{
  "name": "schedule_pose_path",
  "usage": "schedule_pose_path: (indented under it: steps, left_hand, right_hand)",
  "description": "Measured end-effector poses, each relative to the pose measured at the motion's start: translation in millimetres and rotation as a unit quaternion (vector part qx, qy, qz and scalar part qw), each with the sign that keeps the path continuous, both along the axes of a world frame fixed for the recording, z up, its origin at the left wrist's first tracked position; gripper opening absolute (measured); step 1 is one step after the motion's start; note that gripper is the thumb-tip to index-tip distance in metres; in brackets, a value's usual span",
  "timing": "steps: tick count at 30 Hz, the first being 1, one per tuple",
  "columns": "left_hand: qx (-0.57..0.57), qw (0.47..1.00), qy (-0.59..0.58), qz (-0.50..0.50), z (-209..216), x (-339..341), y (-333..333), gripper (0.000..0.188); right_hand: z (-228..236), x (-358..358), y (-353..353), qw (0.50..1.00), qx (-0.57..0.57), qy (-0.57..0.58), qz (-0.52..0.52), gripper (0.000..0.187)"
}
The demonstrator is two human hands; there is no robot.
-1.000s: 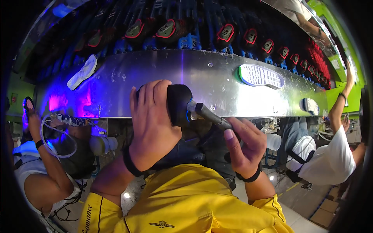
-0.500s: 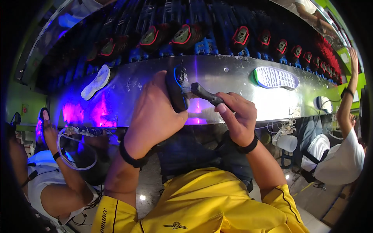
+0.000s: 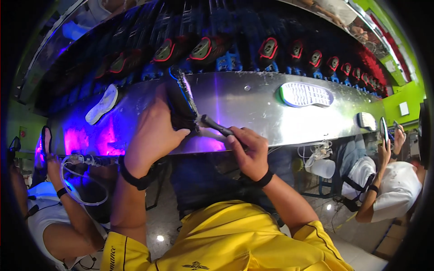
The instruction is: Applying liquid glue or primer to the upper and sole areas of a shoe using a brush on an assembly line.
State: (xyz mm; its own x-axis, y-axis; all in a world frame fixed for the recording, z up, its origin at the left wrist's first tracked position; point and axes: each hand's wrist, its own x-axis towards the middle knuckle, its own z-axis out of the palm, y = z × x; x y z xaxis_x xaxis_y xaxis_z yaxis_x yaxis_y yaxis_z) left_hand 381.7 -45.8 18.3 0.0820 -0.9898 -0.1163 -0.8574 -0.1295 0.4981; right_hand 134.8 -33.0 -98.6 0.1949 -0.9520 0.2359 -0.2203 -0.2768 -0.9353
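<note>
My left hand [image 3: 151,137] grips a black shoe [image 3: 181,101] by its side and holds it sole-up over the shiny metal conveyor [image 3: 253,101]. My right hand [image 3: 248,151] is closed on a dark-handled brush [image 3: 217,127], its tip touching the shoe's lower edge. Both wrists wear black bands. My yellow shirt fills the lower middle.
A white-and-green sole [image 3: 305,94] lies on the conveyor to the right, a white sole [image 3: 103,105] to the left, another piece [image 3: 365,120] farther right. A row of black-and-red clamps [image 3: 271,49] runs behind. Seated people work at the left [image 3: 54,212] and right [image 3: 393,180].
My hands have lifted the shoe up and forward over the conveyor. The shoe has turned more upright, and the brush tip has stayed at its edge. The soles on the belt have shifted right.
</note>
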Motion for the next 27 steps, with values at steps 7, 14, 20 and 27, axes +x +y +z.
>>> schedule_pose_path:
  steps: [7, 14, 20, 27]
  left_hand:
    - [-0.101, 0.983, 0.153, 0.003, -38, 25, 22, 0.112]
    - [-0.049, 0.908, 0.416, 0.004, -28, -8, 55, 0.112]
    - [0.003, 0.872, 0.49, -0.002, -16, -19, 59, 0.109]
    - [0.012, 0.888, 0.458, -0.04, -18, -24, 69, 0.108]
  right_hand:
    - [17, -12, 9, 0.994, 0.1, -0.038, 0.01, 0.022]
    - [59, -24, 1, 0.995, 0.083, -0.04, 0.026, 0.021]
    - [73, -41, 10, 0.998, -0.033, 0.037, 0.036, 0.018]
    - [82, -43, 1, 0.993, -0.069, 0.094, 0.005, 0.018]
